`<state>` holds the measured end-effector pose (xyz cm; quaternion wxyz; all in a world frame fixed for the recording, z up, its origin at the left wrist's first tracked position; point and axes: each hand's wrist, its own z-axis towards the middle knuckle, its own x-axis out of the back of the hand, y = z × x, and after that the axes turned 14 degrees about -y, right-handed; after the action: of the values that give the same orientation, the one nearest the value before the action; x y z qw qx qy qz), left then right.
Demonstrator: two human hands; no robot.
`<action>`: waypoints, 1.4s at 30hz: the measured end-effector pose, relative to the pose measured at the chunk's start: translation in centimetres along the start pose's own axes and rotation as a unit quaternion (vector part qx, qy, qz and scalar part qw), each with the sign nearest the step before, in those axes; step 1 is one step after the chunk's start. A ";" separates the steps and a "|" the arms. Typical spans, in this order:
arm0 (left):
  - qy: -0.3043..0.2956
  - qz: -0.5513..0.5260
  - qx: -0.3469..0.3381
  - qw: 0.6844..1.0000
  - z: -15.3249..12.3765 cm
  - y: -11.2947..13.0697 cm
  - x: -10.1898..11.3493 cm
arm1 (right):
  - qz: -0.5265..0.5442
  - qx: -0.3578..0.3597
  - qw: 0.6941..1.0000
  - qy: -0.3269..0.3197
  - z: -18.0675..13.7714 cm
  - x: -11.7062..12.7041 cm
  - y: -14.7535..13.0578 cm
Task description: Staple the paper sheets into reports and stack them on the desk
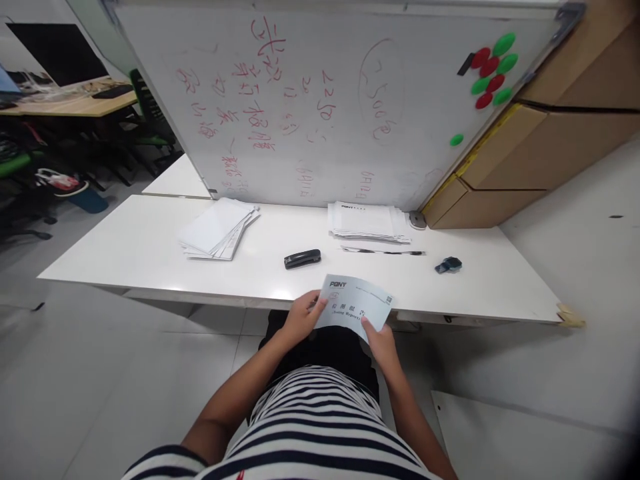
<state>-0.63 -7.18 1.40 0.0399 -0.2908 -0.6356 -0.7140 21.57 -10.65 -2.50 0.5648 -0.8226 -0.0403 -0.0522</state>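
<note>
A printed report sheet (356,305) with a "PONY" heading is lifted over the front edge of the white table (150,250). My left hand (303,318) grips the paper's left edge, fingers closed on it. My right hand (379,339) pinches its lower right side. A black stapler (302,259) lies on the table just beyond the sheet. Farther back are a fanned stack of white papers (217,230) on the left and a second stack of printed sheets (367,221) on the right.
A black pen (383,251) and a small dark clip (448,265) lie right of the stapler. A whiteboard (320,100) with red writing and magnets leans at the table's back. Cardboard boxes (540,147) stand at right, a desk with a monitor at far left.
</note>
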 end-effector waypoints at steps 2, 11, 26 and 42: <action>0.036 0.073 -0.035 0.996 2.0 -0.5 1.5 | 0.002 -0.011 1.000 0.012 -0.1 1.0 0.6; 0.079 0.331 0.083 0.937 8.9 -5.6 6.4 | 0.126 0.003 0.992 0.003 0.6 2.2 -0.1; -0.021 0.308 -0.036 0.951 8.2 -6.3 6.8 | 0.201 -0.021 0.979 -0.025 0.1 2.4 -2.7; -0.030 0.283 -0.039 0.958 8.0 -5.9 6.8 | 0.200 -0.047 0.974 -0.097 0.5 1.5 -1.2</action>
<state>-5.84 3.48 -0.44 0.2099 -0.4818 -0.5001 -0.6882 22.90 -9.74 -1.37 0.5176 -0.8410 0.0729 0.1398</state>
